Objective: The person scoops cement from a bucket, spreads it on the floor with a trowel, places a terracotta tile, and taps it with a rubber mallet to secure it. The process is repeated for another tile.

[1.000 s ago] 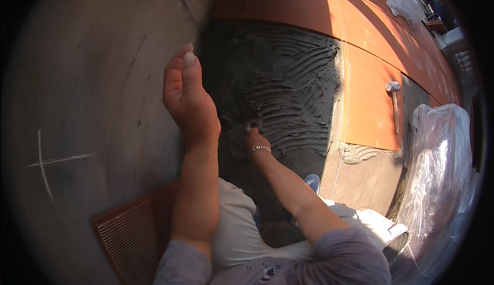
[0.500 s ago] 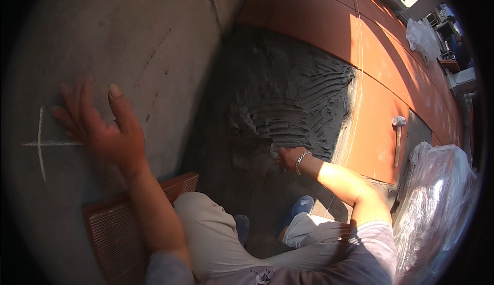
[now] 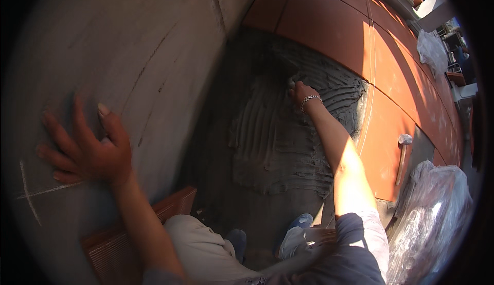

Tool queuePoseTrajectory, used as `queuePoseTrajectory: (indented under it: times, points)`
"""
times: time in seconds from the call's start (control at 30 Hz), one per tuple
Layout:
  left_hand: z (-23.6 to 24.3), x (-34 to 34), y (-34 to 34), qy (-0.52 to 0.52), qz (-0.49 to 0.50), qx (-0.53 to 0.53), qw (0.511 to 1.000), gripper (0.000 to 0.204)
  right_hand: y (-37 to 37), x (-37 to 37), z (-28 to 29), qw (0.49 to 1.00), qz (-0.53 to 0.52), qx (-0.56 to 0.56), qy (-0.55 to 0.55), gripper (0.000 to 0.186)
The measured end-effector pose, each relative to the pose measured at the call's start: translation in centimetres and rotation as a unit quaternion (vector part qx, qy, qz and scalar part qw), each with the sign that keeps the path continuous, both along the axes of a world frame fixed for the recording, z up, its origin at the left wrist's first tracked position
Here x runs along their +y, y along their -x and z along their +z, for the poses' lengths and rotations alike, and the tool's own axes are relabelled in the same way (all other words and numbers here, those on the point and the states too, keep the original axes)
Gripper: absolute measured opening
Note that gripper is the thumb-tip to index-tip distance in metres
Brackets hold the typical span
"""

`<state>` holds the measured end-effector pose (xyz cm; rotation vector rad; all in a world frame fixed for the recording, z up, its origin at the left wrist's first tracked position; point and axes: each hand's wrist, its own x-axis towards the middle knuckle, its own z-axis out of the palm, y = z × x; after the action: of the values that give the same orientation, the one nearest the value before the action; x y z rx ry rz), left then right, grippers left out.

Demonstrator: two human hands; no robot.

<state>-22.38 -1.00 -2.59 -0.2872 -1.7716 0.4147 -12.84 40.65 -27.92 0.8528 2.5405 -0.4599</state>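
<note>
My left hand [image 3: 92, 154] presses on the grey wall [image 3: 103, 64] with its fingers spread, beside a chalk cross. Reaching far forward, my right hand [image 3: 304, 95], with a chain bracelet on its wrist, is closed round the handle of a trowel [image 3: 292, 81]. Most of the trowel's blade is lost in shadow. Beneath it lies a bed of dark grey mortar [image 3: 267, 130], combed into ridges, between the wall and the laid reddish-brown tiles [image 3: 329, 28]. The ridges on the near left run lengthwise; those at the right curve.
A mallet [image 3: 401, 159] lies on the tile to the right. Clear plastic wrapping [image 3: 432, 223] covers something at the lower right. A ribbed brown tile [image 3: 116, 249] leans on the wall by my left knee. A string [image 3: 368, 125] runs along the tiles.
My right hand has swept forward, away from me, with the trowel. More of the mortar now shows combed ridges on the near side. My left hand stays on the wall, its fingers more spread.
</note>
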Motion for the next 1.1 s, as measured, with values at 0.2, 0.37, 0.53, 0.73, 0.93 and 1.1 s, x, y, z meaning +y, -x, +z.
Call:
queuePoseTrajectory:
  times: [0.2, 0.37, 0.53, 0.73, 0.93, 1.1]
  points:
    - [0.0, -0.3, 0.2, 0.036, -0.007, 0.017, 0.999, 0.037, 3.9, 1.2, -0.1, 0.997, -0.071, 0.022, -0.001, 0.044]
    - [-0.3, -1.1, 0.5, 0.006, -0.047, -0.028, 0.998, 0.042, 3.8, 3.0, 0.0, 0.995, -0.087, 0.043, -0.028, 0.038]
    - [-0.1, -1.2, 0.7, 0.008, -0.078, -0.015, 0.997, 0.042, 0.5, 0.4, -1.1, 0.998, -0.033, 0.0, -0.044, 0.024]
    - [0.1, -0.9, 0.4, 0.043, -0.043, 0.01, 0.998, 0.04, -5.6, -4.5, -1.6, 0.998, 0.042, -0.037, -0.02, 0.021]
    - [0.1, -0.5, 0.7, -0.002, -0.093, -0.027, 0.995, 0.039, -6.6, -5.7, 0.7, 0.994, 0.051, -0.087, 0.04, 0.024]
    - [-0.2, -0.1, 0.4, -0.022, -0.072, -0.022, 0.997, 0.04, -0.5, -4.5, 2.5, 0.976, -0.158, 0.071, 0.129, 0.046]
